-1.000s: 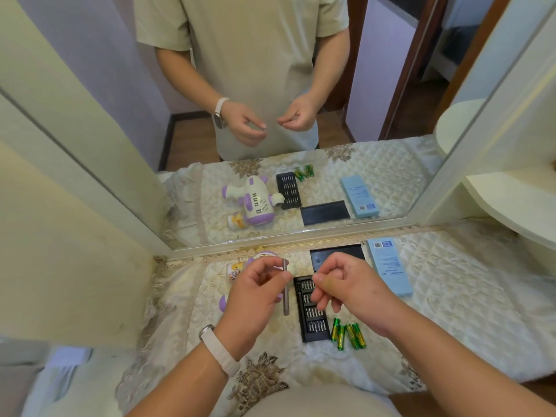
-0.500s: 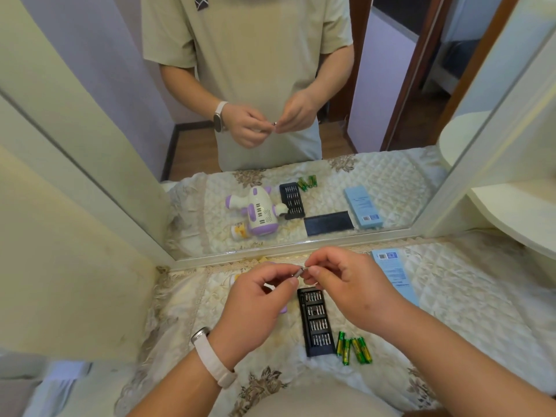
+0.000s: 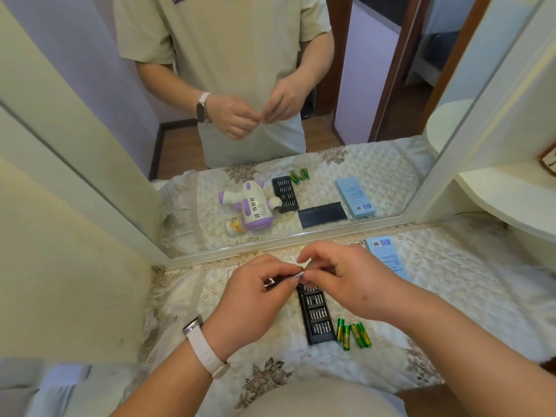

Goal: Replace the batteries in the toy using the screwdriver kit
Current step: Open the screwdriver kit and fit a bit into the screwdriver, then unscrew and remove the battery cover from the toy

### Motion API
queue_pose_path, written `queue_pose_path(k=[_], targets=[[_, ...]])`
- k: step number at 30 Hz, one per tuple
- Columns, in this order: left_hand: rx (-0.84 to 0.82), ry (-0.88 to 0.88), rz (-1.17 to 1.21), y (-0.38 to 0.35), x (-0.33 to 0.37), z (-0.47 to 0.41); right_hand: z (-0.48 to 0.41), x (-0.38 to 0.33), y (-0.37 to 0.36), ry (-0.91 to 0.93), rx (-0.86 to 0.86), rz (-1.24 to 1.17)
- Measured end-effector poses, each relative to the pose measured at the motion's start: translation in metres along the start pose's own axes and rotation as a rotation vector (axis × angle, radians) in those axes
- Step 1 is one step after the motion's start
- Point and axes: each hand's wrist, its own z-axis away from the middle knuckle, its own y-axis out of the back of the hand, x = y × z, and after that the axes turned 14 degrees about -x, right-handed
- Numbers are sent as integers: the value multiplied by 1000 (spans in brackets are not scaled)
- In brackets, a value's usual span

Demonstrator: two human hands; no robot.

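Note:
My left hand [image 3: 249, 299] grips a thin metal screwdriver handle [image 3: 296, 276], held level above the table. My right hand [image 3: 346, 281] pinches a small bit at the handle's tip, fingertips touching it. Under the hands lies the black bit tray [image 3: 316, 317] with rows of bits. Several green batteries [image 3: 353, 334] lie just right of the tray. The white and purple toy is hidden behind my left hand; it shows only as the toy's reflection [image 3: 251, 207] in the mirror.
A large mirror [image 3: 90, 164] stands along the table's back edge. A light blue box [image 3: 386, 258] lies at the right behind my right hand. A quilted cream cloth [image 3: 451, 296] covers the table. A white shelf [image 3: 505, 200] juts out at the right.
The screwdriver handle went from hanging upright in my left hand to lying level. My right hand left the bit tray and came up to the handle's tip, where it stays.

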Motion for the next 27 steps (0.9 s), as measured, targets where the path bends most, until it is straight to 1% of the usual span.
queue_pose_path(k=[1,3,6,9,11,14,17,20,22,25,27], targets=[[-2,11,39,1,-1,1,-1,-1,-1,5,-2,-60],[24,50,198,3,-6,2,-5,-2,-8,14,32,-192],[119,100,439,7,-11,3,-12,-5,-25,2,112,-297],[145,143,632,13,-18,5,-22,-8,-49,-11,60,-394],[131,160,676,15,-26,8,-29,-9,-65,-50,42,-481],[135,194,675,18,-41,11,-39,-7,-85,-130,108,-561],[127,228,592,19,-62,15,-45,-4,-99,-201,194,-545],[120,212,394,16,-96,18,-46,3,-104,-277,310,-536],[97,240,240,11,-119,15,-44,10,-106,-312,365,-540],[4,322,23,1,-142,5,-37,22,-108,-365,384,-560],[-21,367,-106,-6,-148,-4,-34,29,-107,-394,387,-555]])
